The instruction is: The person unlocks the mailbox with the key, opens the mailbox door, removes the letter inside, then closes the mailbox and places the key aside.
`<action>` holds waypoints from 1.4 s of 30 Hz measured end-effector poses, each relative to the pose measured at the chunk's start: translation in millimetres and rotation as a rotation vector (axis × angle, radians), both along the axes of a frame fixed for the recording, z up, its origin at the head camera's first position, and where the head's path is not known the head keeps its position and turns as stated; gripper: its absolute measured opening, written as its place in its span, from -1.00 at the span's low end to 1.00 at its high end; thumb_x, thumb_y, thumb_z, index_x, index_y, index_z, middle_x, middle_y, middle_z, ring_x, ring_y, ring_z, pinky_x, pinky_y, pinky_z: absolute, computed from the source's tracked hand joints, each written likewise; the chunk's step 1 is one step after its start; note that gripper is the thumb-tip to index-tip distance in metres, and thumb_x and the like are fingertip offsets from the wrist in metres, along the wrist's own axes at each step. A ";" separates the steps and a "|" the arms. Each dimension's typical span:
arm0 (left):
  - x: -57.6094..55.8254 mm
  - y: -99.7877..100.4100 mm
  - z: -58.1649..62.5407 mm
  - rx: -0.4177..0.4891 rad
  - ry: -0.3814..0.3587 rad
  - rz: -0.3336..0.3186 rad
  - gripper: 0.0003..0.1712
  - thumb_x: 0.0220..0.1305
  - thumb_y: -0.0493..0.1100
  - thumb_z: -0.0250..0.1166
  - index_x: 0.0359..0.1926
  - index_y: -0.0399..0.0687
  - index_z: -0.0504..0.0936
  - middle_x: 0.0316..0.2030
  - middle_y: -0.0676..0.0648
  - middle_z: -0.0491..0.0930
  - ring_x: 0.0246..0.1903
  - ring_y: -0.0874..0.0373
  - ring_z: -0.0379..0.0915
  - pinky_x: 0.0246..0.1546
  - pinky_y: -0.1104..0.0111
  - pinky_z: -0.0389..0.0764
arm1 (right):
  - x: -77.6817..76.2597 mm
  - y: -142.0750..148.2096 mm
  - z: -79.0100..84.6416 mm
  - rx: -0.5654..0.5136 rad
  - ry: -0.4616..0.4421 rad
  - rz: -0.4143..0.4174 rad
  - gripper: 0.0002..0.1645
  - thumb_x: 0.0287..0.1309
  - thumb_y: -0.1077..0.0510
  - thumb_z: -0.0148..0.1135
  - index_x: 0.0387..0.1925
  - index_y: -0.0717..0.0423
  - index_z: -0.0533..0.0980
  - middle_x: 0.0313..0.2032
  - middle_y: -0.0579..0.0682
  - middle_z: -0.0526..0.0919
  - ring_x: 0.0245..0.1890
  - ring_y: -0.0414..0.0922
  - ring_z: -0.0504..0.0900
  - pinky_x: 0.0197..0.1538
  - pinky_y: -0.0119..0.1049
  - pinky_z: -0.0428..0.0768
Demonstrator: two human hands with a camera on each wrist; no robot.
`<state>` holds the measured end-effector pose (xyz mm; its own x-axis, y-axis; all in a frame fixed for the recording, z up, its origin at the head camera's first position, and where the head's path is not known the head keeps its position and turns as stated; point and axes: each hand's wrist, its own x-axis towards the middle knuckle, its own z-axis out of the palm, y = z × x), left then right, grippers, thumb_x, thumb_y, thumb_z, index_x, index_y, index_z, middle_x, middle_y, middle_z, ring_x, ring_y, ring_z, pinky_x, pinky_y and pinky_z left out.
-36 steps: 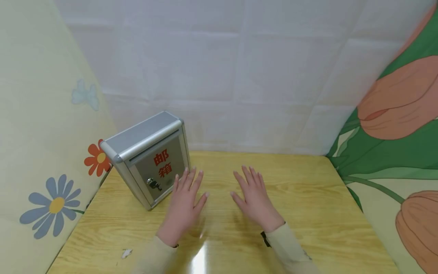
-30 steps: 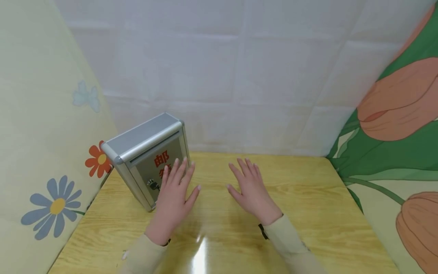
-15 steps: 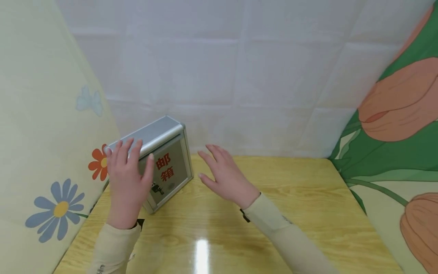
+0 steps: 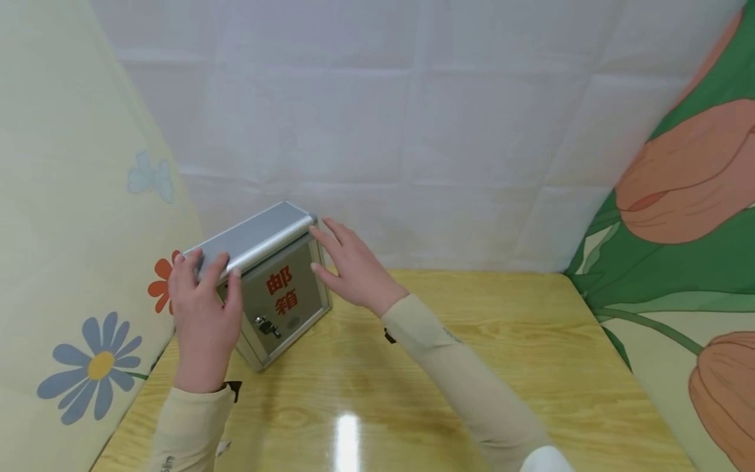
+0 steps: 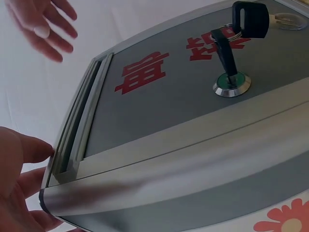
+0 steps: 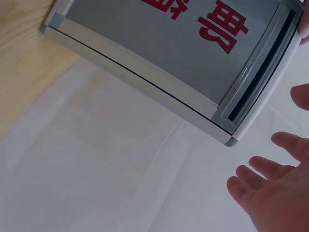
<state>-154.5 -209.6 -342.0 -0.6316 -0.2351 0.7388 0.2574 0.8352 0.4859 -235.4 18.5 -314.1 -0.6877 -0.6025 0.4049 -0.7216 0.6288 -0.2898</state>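
A silver-grey metal mailbox [image 4: 285, 275] with red lettering stands at the table's back left. Its lock [image 5: 231, 84] has a key [image 5: 226, 53] in it, and a second key [image 5: 249, 19] hangs from the ring. My left hand [image 4: 205, 321] holds the mailbox's upper left corner, fingers over the top and thumb at the front edge. Beside the upper right corner is my right hand [image 4: 354, 269], fingers spread and slightly bent; the right wrist view shows a gap between its fingers [image 6: 270, 169] and the box. A narrow slot [image 6: 260, 67] runs along the front under the top.
The wooden table [image 4: 472, 367] reaches a white cloth backdrop [image 4: 413, 131] just behind the mailbox. Flower-printed cloth [image 4: 88, 262] borders the left side, and tulip-printed cloth [image 4: 678, 275] the right. A small pale mark [image 4: 223, 448] lies near my left sleeve.
Both hands have moved from over the table towards the mailbox. The left went left and onto its upper left corner; the right went left and forward to its upper right corner. The mailbox stays in place.
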 end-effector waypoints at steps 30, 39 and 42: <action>-4.8 -7.0 -11.0 -0.059 0.055 -0.024 -0.59 0.28 -0.15 0.29 0.12 -0.21 0.58 0.16 -0.32 0.40 0.30 -0.24 0.07 0.25 -0.10 0.11 | -23.4 -36.8 -7.6 0.182 0.177 -0.127 -0.33 0.40 -0.29 -0.25 0.43 -0.20 0.17 0.31 -0.02 0.26 0.32 -0.05 0.13 0.39 -0.22 -0.13; -15.3 4.4 -12.7 -0.083 0.062 -0.133 -0.60 0.26 -0.17 0.31 0.11 -0.18 0.59 0.15 -0.31 0.42 0.31 -0.23 0.09 0.26 -0.05 0.13 | -21.8 -10.9 -4.2 0.024 0.167 -0.085 -0.50 0.42 -0.12 -0.09 0.21 0.02 0.43 0.23 -0.02 0.39 0.31 -0.11 0.23 0.38 -0.34 -0.17; -19.1 8.3 -12.7 -0.093 0.064 -0.160 -0.59 0.25 -0.17 0.32 0.11 -0.16 0.60 0.15 -0.29 0.42 0.31 -0.22 0.10 0.26 -0.06 0.14 | -21.5 -3.0 -5.7 -0.002 0.158 -0.091 -0.53 0.42 -0.09 -0.07 0.18 0.05 0.45 0.25 0.00 0.38 0.34 -0.09 0.21 0.39 -0.30 -0.14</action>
<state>-173.6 -201.3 -354.7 -0.6062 -0.0647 0.7927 0.4185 0.8216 0.3871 -256.9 15.4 -319.7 -0.6674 -0.5397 0.5131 -0.6980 0.6934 -0.1786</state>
